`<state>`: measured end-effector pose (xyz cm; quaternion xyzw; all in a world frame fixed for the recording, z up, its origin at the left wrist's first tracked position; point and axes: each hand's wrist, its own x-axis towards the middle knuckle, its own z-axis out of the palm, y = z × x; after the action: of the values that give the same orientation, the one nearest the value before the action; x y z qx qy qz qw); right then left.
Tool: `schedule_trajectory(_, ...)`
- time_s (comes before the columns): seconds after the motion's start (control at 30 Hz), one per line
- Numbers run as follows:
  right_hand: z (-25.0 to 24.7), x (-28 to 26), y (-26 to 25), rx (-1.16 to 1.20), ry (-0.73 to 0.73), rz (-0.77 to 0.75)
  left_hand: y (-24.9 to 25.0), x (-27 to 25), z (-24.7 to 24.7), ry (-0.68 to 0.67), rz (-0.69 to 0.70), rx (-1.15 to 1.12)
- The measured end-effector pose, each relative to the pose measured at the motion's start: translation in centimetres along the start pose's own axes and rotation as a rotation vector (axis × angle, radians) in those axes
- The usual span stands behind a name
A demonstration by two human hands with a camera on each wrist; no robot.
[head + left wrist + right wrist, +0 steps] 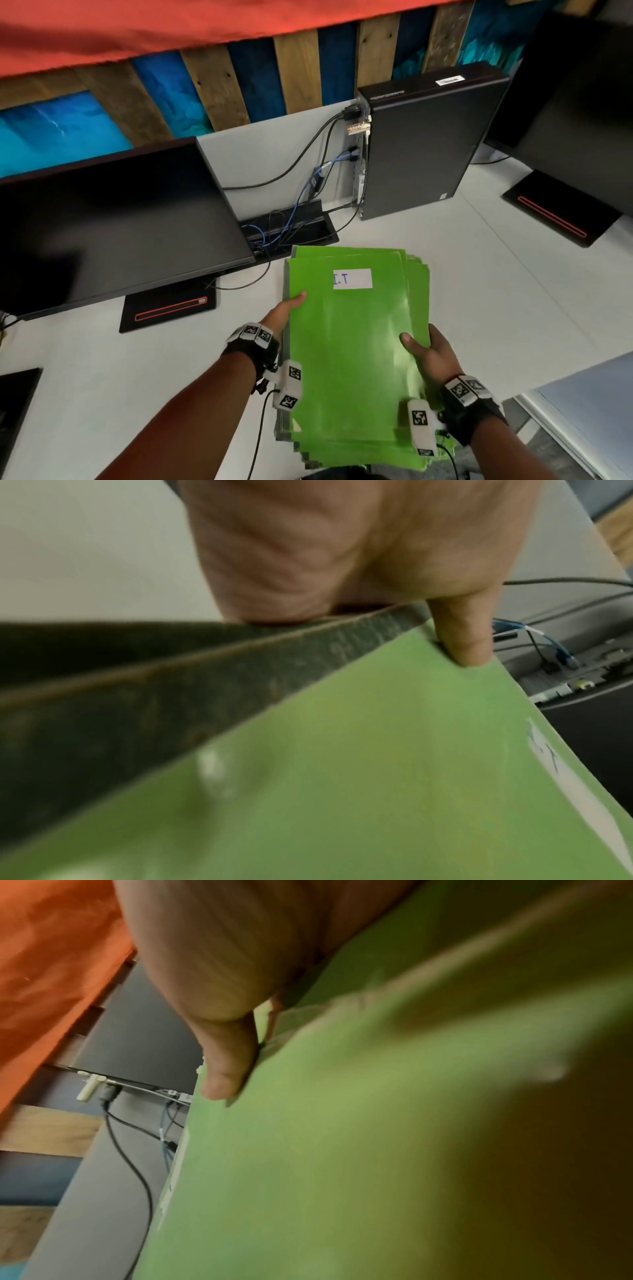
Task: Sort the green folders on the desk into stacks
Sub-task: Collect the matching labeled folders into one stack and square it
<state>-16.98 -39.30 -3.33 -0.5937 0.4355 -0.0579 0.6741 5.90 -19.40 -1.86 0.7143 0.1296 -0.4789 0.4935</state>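
Observation:
A thick stack of green folders (pixel 352 346) is held over the white desk (pixel 479 291) in front of me. Its top folder carries a white label (pixel 352 279) reading "I.T". My left hand (pixel 284 313) grips the stack's left edge, thumb on top and fingers hidden underneath. My right hand (pixel 426 356) grips the right edge the same way. In the left wrist view the thumb (pixel 462 642) presses on the green cover (pixel 377 777). In the right wrist view the thumb (pixel 226 1064) lies on the green cover (pixel 342 1150). The lower folders are fanned out unevenly.
A dark monitor (pixel 113 219) stands at the left with its base (pixel 168 310). A black computer tower (pixel 421 144) with cables (pixel 308 164) stands behind the folders, beside a cable tray (pixel 291 229). Another monitor (pixel 579 113) is at the right.

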Motion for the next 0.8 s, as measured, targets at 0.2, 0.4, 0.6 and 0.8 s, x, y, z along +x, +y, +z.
schedule_trajectory(0.2, 0.5, -1.2, -1.0, 0.155, -0.025, -0.076, 0.7, -1.7, -1.1, -0.125, 0.094, -0.018)
schedule_trajectory(0.4, 2.1, -2.0, -2.8, 0.136, 0.028, -0.259, 2.9, -6.8, -1.5, -0.127, 0.443, -0.074)
schedule_trajectory(0.6, 5.6, -2.7, -6.9, 0.033, -0.008, -0.542, 3.1, -11.5, -6.2, -0.058, 0.771, -0.173)
schedule_trajectory(0.8, 9.7, -3.6, -7.2, -0.218, -0.148, -0.559, -0.6, -14.3, -11.9, 0.073, 0.911, -0.063)
